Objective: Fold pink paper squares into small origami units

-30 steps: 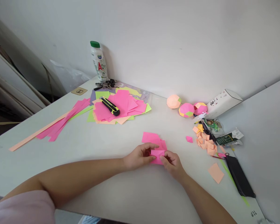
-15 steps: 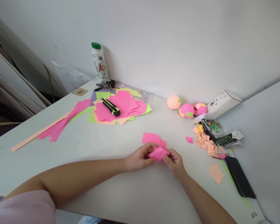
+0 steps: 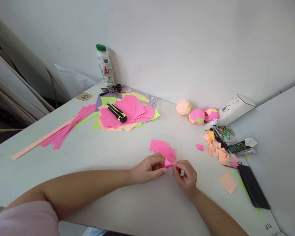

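Observation:
A partly folded piece of pink paper (image 3: 168,163) is held between my two hands above the table, just in front of me. My left hand (image 3: 151,168) grips its left side between thumb and fingers. The right corner is pinched by the thumb and fingertips of my right hand (image 3: 186,175). Right behind my fingers lie several flat pink paper pieces (image 3: 162,148), overlapping on the table. A small folded pink piece (image 3: 200,147) rests farther right. Part of the held paper is hidden by my fingers.
A pile of coloured paper (image 3: 130,113) with a utility knife (image 3: 116,112) on it lies back left, near keys and a bottle (image 3: 105,67). Paper strips (image 3: 64,129) lie left. Folded peach pieces (image 3: 217,150), paper balls (image 3: 196,116) and a black case (image 3: 253,186) are right.
The pink paper has turned from facing me broadly to a narrower, edge-on view, with one flap standing up. My right hand has rotated and shifted slightly right.

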The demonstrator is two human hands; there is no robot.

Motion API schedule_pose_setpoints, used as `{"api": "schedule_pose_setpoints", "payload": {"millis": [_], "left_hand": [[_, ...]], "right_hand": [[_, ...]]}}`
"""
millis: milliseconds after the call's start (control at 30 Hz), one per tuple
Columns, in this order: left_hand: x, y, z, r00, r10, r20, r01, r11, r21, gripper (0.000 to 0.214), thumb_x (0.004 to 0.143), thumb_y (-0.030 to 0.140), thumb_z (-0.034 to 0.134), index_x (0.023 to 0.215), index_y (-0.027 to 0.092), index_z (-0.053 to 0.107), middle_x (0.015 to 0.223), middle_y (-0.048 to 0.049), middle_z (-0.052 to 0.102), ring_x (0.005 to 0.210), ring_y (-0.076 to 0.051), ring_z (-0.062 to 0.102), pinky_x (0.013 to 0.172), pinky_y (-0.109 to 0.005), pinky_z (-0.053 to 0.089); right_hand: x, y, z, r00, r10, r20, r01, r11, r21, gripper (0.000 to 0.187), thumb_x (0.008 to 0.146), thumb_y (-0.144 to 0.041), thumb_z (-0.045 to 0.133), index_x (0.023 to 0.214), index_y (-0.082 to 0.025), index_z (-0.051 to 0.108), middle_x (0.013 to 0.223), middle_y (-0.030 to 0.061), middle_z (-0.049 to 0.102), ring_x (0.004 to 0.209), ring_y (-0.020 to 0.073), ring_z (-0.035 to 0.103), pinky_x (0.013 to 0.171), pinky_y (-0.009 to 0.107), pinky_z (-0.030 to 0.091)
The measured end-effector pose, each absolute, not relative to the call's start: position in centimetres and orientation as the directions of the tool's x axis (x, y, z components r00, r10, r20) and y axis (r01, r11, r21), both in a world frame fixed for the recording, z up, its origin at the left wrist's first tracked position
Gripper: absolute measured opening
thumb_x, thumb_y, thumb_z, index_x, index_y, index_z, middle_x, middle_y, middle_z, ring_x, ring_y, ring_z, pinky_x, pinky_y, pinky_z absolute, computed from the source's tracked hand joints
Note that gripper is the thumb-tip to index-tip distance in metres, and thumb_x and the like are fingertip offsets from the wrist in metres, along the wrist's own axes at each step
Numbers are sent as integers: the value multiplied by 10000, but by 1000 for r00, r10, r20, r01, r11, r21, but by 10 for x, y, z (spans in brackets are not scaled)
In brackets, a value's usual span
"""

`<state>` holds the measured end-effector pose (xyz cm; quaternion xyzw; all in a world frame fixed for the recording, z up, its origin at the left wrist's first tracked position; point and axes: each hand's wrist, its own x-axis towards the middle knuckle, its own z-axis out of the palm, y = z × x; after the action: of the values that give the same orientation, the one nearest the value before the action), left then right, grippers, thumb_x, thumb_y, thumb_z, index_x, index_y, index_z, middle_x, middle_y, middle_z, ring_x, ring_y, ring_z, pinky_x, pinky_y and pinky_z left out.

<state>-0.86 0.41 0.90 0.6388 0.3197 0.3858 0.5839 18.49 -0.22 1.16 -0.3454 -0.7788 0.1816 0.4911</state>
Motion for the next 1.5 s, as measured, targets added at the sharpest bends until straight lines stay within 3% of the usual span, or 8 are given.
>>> {"api": "schedule_pose_setpoints", "payload": {"millis": [200,333,433,533,833,1167,1333,1500], "left_hand": [[-8,2,3,447,889,101,-98,-64,993,362,796,287,609,1108,234,433,1100,-69,448,792,-124,497,608,-240,449],[-11,2,3,445,865,231,9,-262,965,624,792,219,611,1338,283,317,1289,-116,403,1146,-243,414,909,-394,426],[-12,3,2,450,840,305,-41,-321,946,584,815,198,584,1340,284,342,1230,-106,478,1181,-245,410,1001,-447,362],[-9,2,-2,508,813,285,-185,-221,958,414,856,223,533,1259,255,443,1023,-77,572,986,-201,548,870,-397,465],[-6,5,0,388,922,14,-306,114,945,317,799,369,621,1025,185,496,929,-45,560,803,-149,558,712,-312,454],[-5,-3,2,429,898,94,-148,-33,988,252,848,278,548,1007,213,363,812,9,487,713,-110,489,648,-263,409],[-7,1,-3,400,913,80,-69,-57,996,152,855,306,525,922,183,465,780,2,490,655,-103,460,607,-253,407],[-8,3,-5,438,888,141,-54,-130,990,323,825,316,564,1124,194,554,944,-62,547,835,-173,535,746,-331,453]], "right_hand": [[184,0,12,-290,803,520,393,596,-700,73,794,-127,560,761,-185,590,725,54,559,532,128,468,423,242,379],[183,2,12,-441,829,344,357,514,-780,91,812,-178,526,736,-198,573,612,20,539,485,123,410,440,251,343],[183,2,11,-492,833,253,349,455,-819,127,815,-224,518,702,-198,571,548,-4,486,468,124,381,442,252,327],[185,3,9,-486,851,199,320,385,-866,133,808,-256,534,697,-193,568,560,-6,476,481,125,387,453,252,325],[188,6,10,-427,904,2,253,121,-960,200,793,-322,606,691,-181,509,631,-25,424,543,109,363,497,237,318],[191,8,8,-414,905,-93,258,19,-966,280,843,-416,543,699,-176,521,564,-36,413,484,94,346,442,219,285],[191,9,9,-415,906,-81,282,43,-958,318,840,-416,545,636,-175,506,543,-37,413,480,94,350,441,220,293],[190,9,8,-451,890,-67,228,43,-973,253,806,-392,600,693,-165,591,575,-26,450,492,98,349,459,234,302]]}}
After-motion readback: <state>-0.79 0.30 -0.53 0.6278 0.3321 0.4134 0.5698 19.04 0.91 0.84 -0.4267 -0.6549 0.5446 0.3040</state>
